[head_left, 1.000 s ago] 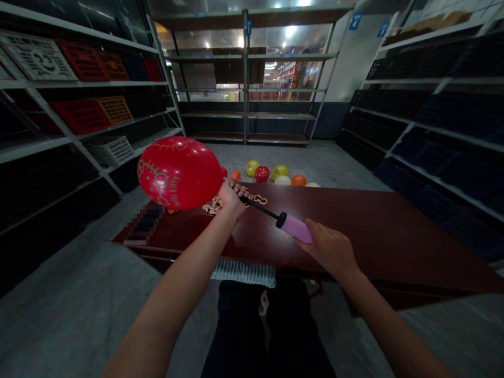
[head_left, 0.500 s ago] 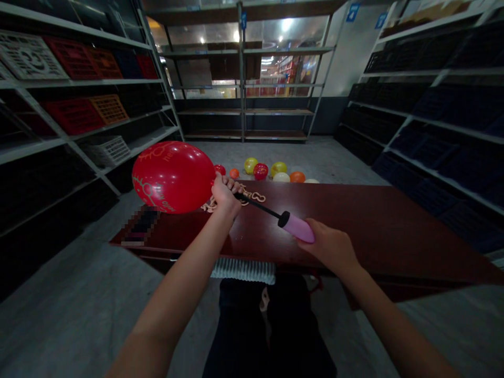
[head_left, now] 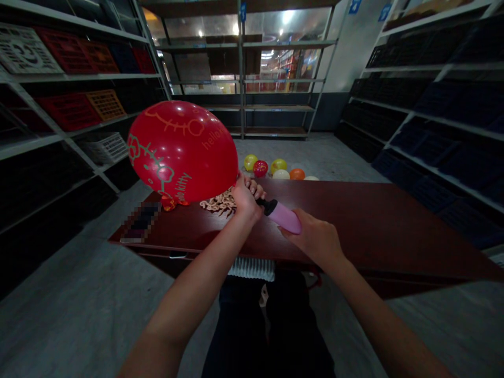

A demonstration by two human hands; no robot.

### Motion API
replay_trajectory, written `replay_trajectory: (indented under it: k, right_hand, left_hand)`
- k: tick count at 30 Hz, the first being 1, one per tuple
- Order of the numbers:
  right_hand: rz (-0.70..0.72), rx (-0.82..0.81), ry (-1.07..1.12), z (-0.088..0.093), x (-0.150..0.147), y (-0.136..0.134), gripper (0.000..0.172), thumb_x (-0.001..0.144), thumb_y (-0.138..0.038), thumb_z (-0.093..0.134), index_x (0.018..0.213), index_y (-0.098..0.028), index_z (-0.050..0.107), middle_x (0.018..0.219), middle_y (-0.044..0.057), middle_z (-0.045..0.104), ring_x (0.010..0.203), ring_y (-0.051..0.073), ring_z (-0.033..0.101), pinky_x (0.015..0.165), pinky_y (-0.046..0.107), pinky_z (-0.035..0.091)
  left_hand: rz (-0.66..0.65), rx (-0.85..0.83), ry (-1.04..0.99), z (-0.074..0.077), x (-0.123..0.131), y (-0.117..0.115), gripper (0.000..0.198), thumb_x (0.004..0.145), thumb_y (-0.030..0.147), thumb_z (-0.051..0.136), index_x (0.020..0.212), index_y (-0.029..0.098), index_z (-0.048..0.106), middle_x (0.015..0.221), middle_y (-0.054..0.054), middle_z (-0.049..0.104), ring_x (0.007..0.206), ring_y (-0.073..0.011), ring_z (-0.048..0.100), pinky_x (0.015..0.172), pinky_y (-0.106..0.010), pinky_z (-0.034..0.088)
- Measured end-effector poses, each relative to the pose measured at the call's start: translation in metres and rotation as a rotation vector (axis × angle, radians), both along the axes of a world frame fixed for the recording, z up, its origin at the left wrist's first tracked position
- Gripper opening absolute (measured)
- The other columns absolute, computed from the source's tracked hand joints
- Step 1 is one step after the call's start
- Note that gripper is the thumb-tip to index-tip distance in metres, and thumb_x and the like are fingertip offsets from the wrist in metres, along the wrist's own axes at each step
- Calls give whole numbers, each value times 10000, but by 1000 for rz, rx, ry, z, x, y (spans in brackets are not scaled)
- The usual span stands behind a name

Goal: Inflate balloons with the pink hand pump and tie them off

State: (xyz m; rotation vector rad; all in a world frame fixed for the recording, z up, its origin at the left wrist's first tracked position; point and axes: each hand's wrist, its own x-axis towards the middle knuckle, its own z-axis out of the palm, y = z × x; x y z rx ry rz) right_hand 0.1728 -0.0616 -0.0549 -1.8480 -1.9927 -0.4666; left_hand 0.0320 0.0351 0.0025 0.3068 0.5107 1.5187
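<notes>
A big red balloon (head_left: 185, 149) with printed figures and lettering swells out to the left of my left hand (head_left: 248, 198). That hand is closed around the balloon's neck and the black nozzle end of a hand pump. My right hand (head_left: 317, 236) grips the pump's pink barrel (head_left: 285, 216), which is pushed close up to my left hand, so the rod between them is nearly hidden. Beneath the balloon, a heap of beige curly pieces (head_left: 220, 203) lies on the dark red table (head_left: 354, 226), partly covered by my left hand. An orange-red crumpled thing (head_left: 169, 203) rests beside the heap.
A blurred-out flat dark object (head_left: 142, 221) lies at the table's left end. Several inflated balloons (head_left: 279, 167) sit on the floor beyond the far edge. Shelves with crates (head_left: 104, 105) stand left and right, and a bare rack (head_left: 275, 108) at the back.
The balloon has grown and shifted up and right. The pump's barrel has slid toward my left hand, hiding the rod that showed earlier. My left hand has moved right, my right hand slightly left.
</notes>
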Motion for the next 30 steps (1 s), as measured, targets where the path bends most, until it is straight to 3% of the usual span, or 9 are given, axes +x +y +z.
replay_trajectory:
  k: [7, 12, 19, 25, 30]
  right_hand:
    - [-1, -10, -96, -18, 11, 2, 450, 887, -566, 510, 1104, -188, 622, 883, 73, 735, 672, 200, 671, 527, 283, 311]
    - [30, 1, -181, -34, 38, -1, 444, 911, -521, 499, 1145, -164, 622, 895, 99, 730, 719, 201, 676, 590, 290, 382]
    - [68, 34, -152, -49, 64, -7, 378, 895, -481, 496, 1106, -219, 669, 930, 141, 722, 704, 289, 682, 598, 374, 433]
    - [42, -12, -110, -45, 65, 5, 322, 865, -474, 512, 1018, -236, 667, 895, 113, 733, 666, 268, 681, 539, 349, 433]
    - [48, -54, -153, -26, 44, 20, 323, 863, -478, 520, 1003, -216, 645, 930, 89, 738, 688, 241, 686, 533, 318, 407]
  left_hand:
    - [-27, -76, -4, -15, -14, 24, 436, 1004, 368, 373, 621, 203, 245, 435, 73, 213, 318, -72, 207, 375, -233, 191]
    - [40, -103, 3, -28, -39, 48, 418, 988, 351, 375, 616, 205, 253, 443, 73, 213, 326, -75, 212, 382, -245, 196]
    - [109, -136, -25, -38, -51, 54, 392, 971, 294, 404, 621, 204, 253, 457, 75, 219, 333, -76, 223, 390, -239, 183]
    - [175, -147, -48, -38, -39, 51, 422, 987, 324, 401, 609, 203, 258, 459, 71, 227, 335, -78, 228, 387, -241, 185]
    - [165, -143, -61, -31, -22, 42, 432, 992, 354, 398, 611, 203, 262, 461, 71, 228, 331, -78, 221, 390, -243, 202]
